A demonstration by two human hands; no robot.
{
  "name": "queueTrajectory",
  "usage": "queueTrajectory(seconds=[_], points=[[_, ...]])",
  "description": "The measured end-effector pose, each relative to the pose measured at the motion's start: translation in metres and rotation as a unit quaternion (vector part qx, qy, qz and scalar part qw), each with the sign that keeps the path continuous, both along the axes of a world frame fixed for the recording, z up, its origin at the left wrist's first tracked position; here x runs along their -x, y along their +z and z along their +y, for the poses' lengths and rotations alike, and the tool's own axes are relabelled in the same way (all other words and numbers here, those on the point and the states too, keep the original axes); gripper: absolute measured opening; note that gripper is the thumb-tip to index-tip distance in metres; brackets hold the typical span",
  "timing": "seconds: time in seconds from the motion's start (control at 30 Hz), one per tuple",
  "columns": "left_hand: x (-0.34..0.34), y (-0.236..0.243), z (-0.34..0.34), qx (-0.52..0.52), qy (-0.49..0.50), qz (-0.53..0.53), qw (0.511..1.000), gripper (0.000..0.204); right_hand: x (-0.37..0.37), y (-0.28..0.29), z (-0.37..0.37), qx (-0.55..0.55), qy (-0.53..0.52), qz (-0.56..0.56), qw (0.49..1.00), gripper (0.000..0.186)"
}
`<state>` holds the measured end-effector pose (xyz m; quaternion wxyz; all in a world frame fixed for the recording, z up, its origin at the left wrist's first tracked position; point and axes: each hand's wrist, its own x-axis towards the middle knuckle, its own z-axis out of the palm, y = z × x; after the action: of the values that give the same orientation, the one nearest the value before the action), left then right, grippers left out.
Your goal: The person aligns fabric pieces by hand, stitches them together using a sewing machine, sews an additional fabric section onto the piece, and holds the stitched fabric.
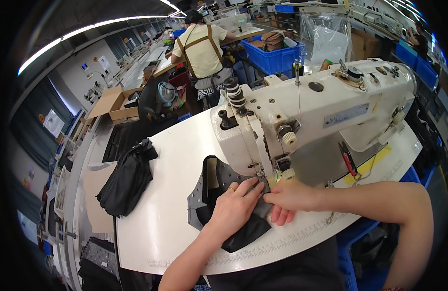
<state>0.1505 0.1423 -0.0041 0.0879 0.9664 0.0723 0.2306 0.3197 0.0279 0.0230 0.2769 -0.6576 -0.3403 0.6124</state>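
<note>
A black and dark grey piece of sewing material [248, 233], dotted with small metal studs or eyelets, lies on the white sewing table [170, 194] under the head of a cream sewing machine [311, 109]. From the left, my left hand [236, 206] grips it, fingers bent over it close to the presser foot [259, 173]. The left thumb is hidden. My right hand [291, 196] pinches the material's edge between thumb and forefinger just right of the foot, with the other fingers curled below. The needle tip cannot be made out.
Red-handled thread snips [348, 161] rest on the machine bed beside yellow strips. A black bundle [129, 182] lies on the table's left side. Farther back are an open cardboard box [122, 109], a blue crate [275, 58] and a seated person [202, 53].
</note>
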Motion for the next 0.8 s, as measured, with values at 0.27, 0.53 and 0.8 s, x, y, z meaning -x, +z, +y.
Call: queueTrajectory(seconds=[0.27, 0.53, 0.8], points=[[-0.0006, 0.0037, -0.0012, -0.015, 0.024, 0.042, 0.999, 0.033, -0.0008, 0.0059, -0.0020, 0.006, -0.003, 0.012, 1.000, 0.041], [-0.0001, 0.0027, 0.0044, -0.015, 0.009, 0.026, 0.999, 0.033, 0.0009, 0.0036, -0.0001, 0.011, -0.018, 0.012, 1.000, 0.040], [-0.0025, 0.0053, 0.0074, -0.066, -0.013, 0.005, 0.998, 0.033, -0.0002, 0.0035, 0.0004, 0.018, -0.014, 0.015, 1.000, 0.040]])
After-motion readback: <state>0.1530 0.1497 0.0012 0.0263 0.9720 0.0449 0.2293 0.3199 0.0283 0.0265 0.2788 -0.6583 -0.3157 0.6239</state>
